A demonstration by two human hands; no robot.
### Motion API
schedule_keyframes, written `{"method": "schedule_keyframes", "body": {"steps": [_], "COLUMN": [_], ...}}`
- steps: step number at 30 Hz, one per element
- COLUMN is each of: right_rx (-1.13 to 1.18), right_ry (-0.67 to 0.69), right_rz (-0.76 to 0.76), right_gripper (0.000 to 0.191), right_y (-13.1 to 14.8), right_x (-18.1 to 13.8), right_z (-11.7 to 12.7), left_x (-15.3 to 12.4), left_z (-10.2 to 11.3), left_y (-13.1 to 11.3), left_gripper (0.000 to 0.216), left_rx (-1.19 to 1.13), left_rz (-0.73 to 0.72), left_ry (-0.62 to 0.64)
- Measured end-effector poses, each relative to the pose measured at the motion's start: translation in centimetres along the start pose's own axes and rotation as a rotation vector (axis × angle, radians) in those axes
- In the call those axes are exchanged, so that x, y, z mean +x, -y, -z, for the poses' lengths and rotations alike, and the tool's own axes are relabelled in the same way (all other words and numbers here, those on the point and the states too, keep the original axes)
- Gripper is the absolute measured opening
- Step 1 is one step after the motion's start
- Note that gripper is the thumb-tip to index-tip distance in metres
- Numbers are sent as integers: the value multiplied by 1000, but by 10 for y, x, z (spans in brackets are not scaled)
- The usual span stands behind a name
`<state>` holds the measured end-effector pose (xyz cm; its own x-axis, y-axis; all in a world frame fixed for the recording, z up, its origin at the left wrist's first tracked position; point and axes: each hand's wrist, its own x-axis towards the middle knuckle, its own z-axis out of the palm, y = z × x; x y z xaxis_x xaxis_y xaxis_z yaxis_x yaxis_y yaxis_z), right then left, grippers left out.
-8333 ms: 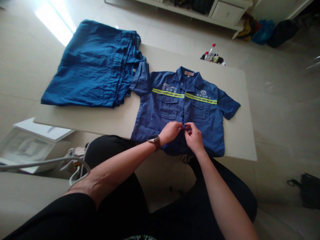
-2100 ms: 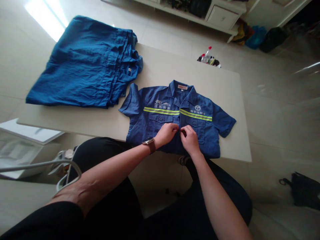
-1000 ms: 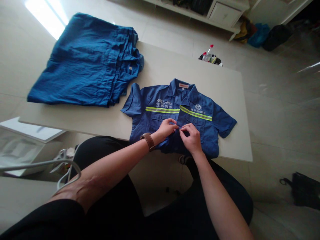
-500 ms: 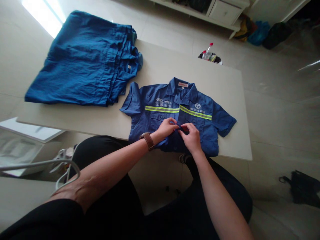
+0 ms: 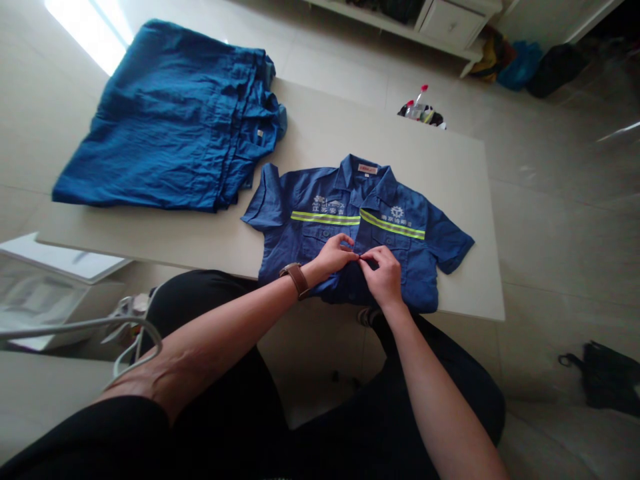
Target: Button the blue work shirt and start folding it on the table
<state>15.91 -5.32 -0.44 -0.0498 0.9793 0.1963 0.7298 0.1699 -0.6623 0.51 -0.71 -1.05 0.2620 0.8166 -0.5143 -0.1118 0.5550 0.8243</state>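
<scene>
A blue short-sleeved work shirt (image 5: 305,190) lies front up on the white table (image 5: 440,160), its collar pointing away from me and its lower part at the near edge. Yellow-and-grey reflective strips and white printing cross its chest. At the front opening, below the strips, my left hand (image 5: 334,259) pinches the shirt's edge between thumb and finger. Directly beside it, my right hand (image 5: 383,272) pinches the same front edge, fingertips nearly touching the left ones. The fingers hide whatever small part is between them. A brown watch strap (image 5: 299,280) circles my left wrist.
A pile of folded blue garments (image 5: 170,120) covers the table's far left. Bottles with red caps (image 5: 419,101) stand beyond the far edge. A white cable (image 5: 100,328) runs past my left forearm, near a white box (image 5: 65,260). A dark bag (image 5: 607,373) lies on the floor at right.
My fingertips have shifted slightly and drawn closer together at the shirt's front edge. The shirt and the folded pile stay where they were.
</scene>
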Motion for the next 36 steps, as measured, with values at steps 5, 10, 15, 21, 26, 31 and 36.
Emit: {"method": "schedule_keyframes", "body": {"steps": [5, 10, 15, 21, 26, 31, 36], "right_rx": [-1, -2, -51, -138, -190, -198, -145], "right_ry": [-5, 7, 9, 34, 58, 76, 91], "right_rz": [11, -5, 5, 41, 45, 42, 38], "right_gripper": [7, 6, 9, 14, 15, 14, 14], "right_y": [0, 0, 0, 2, 3, 7, 4], "right_x": [-1, -1, -3, -5, -5, -6, -5], "right_z": [0, -1, -1, 0, 1, 1, 0], "left_x": [2, 2, 0, 0, 1, 1, 3], "left_z": [1, 1, 1, 2, 2, 2, 3], "left_y": [2, 2, 0, 1, 2, 2, 5], "left_gripper": [34, 40, 40, 39, 41, 40, 43], "left_rx": [-3, -6, -13, -24, -26, -3, 35], "left_rz": [3, 10, 10, 5, 14, 8, -6], "left_ry": [2, 8, 14, 13, 10, -5, -10]}}
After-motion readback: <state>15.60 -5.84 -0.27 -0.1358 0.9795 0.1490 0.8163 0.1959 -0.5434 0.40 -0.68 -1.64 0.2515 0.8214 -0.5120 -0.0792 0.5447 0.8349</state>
